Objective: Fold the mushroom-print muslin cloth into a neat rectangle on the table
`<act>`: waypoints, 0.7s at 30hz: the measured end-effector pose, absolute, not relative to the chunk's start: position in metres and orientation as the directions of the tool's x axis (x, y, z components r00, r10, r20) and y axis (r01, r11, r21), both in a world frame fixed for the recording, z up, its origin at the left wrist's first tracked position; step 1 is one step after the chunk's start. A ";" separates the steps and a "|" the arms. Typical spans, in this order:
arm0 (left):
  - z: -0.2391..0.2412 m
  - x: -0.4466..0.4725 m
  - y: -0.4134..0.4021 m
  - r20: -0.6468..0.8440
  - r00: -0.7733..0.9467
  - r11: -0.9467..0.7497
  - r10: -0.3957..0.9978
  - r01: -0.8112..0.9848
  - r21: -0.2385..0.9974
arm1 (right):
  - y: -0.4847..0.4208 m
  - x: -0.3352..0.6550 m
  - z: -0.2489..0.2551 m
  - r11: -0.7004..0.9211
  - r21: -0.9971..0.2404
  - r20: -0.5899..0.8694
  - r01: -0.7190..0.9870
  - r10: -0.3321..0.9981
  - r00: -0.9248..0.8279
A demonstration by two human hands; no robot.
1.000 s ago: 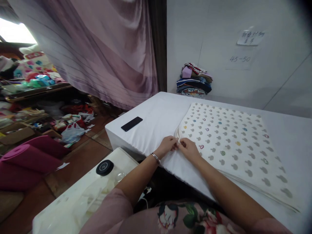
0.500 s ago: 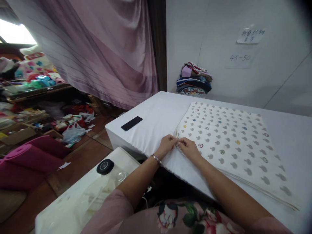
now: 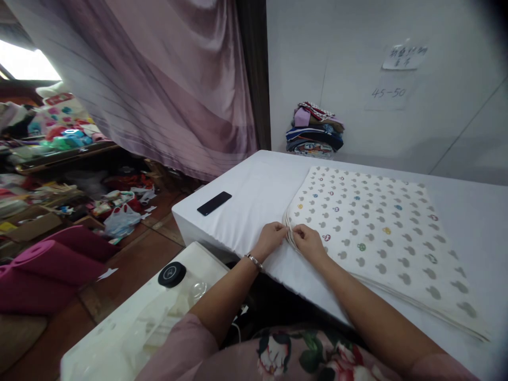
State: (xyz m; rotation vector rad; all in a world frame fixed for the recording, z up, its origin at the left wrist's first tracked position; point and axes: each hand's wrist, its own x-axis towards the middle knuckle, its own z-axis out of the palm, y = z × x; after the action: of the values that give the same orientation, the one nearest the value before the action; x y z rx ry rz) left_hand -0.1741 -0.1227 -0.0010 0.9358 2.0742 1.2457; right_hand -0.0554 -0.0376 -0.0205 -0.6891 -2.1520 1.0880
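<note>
A folded cream cloth printed with small grey and coloured shapes lies in several layers on a white-covered table. My left hand and my right hand meet at the cloth's near left corner. Both are closed in a pinch on the layered edge there. A bracelet sits on my left wrist.
A black phone lies on the table's left part. A stack of folded fabrics stands at the far edge by the wall. A white case with a black round lid is near my left elbow. The floor at left is cluttered, with purple rolls.
My hands stay pinched at the cloth's corner, with only small finger shifts along its layers. The view has drifted slightly.
</note>
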 end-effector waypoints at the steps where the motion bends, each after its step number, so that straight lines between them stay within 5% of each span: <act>1: -0.001 -0.174 -0.123 -0.101 -0.604 0.331 0.791 0.282 0.900 | -0.038 -0.055 -0.020 0.513 -0.842 0.282 0.166 0.682 -0.675; 13: -0.002 -0.178 -0.122 -0.184 -0.602 0.440 0.777 0.310 0.843 | -0.035 -0.057 -0.024 0.496 -0.845 0.267 0.203 0.718 -0.643; 21: -0.003 -0.171 -0.124 -0.095 -0.632 0.316 0.769 0.246 0.916 | -0.040 -0.056 -0.022 0.580 -0.797 0.367 0.169 0.687 -0.627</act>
State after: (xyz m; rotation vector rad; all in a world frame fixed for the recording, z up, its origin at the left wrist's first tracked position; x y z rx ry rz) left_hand -0.1711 -0.1243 -0.0035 0.8941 2.0579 1.2968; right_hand -0.0560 -0.0396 -0.0223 -0.6788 -2.1288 0.9782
